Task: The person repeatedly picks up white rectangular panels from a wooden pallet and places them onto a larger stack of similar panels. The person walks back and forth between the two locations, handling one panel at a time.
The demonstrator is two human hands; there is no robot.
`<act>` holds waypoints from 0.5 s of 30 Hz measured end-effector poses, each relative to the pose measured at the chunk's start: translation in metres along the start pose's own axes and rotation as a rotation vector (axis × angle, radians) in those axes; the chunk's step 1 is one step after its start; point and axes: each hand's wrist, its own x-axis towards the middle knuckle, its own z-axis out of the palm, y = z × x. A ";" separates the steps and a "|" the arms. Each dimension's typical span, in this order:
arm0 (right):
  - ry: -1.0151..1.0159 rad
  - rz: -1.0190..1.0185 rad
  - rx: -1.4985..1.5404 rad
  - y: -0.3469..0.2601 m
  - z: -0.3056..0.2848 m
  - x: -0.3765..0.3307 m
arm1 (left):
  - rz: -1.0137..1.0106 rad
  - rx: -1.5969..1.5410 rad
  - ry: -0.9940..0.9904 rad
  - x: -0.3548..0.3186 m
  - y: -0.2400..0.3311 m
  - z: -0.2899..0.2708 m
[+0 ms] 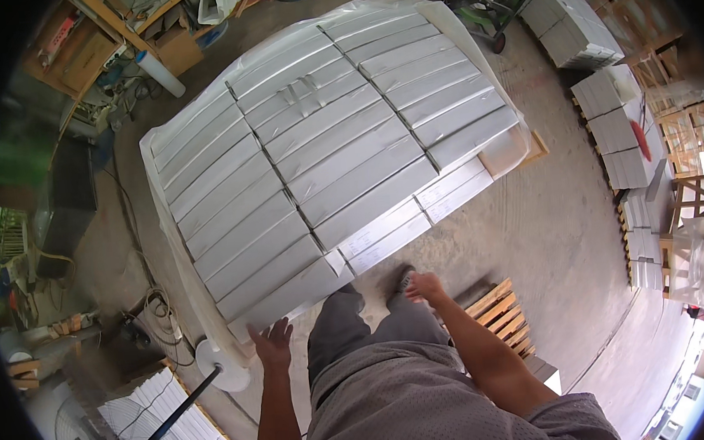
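A big pallet stack of long white boxes (314, 157), wrapped in clear plastic film, fills the middle of the view in front of me. My left hand (272, 342) is spread open at the stack's near corner, fingers apart, close to the film and holding nothing. My right hand (425, 285) hangs lower by my right knee, just off the stack's near edge, with fingers loosely bent and nothing in it. My grey trousers (352, 323) and grey shirt show between my arms.
An empty wooden pallet (502, 314) lies on the concrete floor to my right. A standing fan (169, 416) and its round base (224, 364) are at lower left. More stacked white boxes (614, 129) line the right side; a cluttered workbench (115, 40) stands at upper left.
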 end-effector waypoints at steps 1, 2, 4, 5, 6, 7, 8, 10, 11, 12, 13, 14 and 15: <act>-0.046 -0.018 0.096 0.023 -0.030 0.007 | 0.011 0.091 -0.038 -0.004 -0.007 0.003; -0.095 -0.036 0.191 0.054 -0.061 0.016 | 0.025 0.181 -0.073 -0.005 -0.014 0.005; 0.005 0.060 0.248 0.090 -0.097 0.012 | 0.050 0.335 -0.136 -0.005 -0.030 -0.004; 0.037 0.080 0.212 0.106 -0.113 0.008 | 0.050 0.499 -0.171 -0.008 -0.038 -0.007; 0.071 0.099 0.177 0.120 -0.126 0.003 | 0.048 0.664 -0.206 -0.010 -0.045 -0.010; 0.097 0.083 0.188 0.129 -0.133 -0.006 | 0.022 0.777 -0.160 -0.009 -0.052 -0.019; 0.122 0.070 0.198 0.136 -0.139 -0.019 | -0.008 0.890 -0.108 -0.006 -0.058 -0.030; 0.150 0.069 0.215 0.151 -0.148 -0.034 | -0.020 0.960 -0.018 0.002 -0.071 -0.033; 0.145 0.083 0.217 0.159 -0.151 -0.038 | -0.019 0.982 0.006 0.004 -0.073 -0.036; 0.154 0.094 0.229 0.166 -0.158 -0.042 | -0.023 1.011 0.013 0.009 -0.078 -0.036; 0.094 0.053 0.261 0.174 -0.165 -0.045 | -0.021 1.020 0.009 0.009 -0.081 -0.032; 0.034 0.011 0.294 0.183 -0.167 -0.047 | -0.011 1.042 0.006 0.012 -0.082 -0.030; 0.098 0.053 0.368 0.182 -0.166 -0.051 | -0.005 1.083 -0.006 0.016 -0.084 -0.025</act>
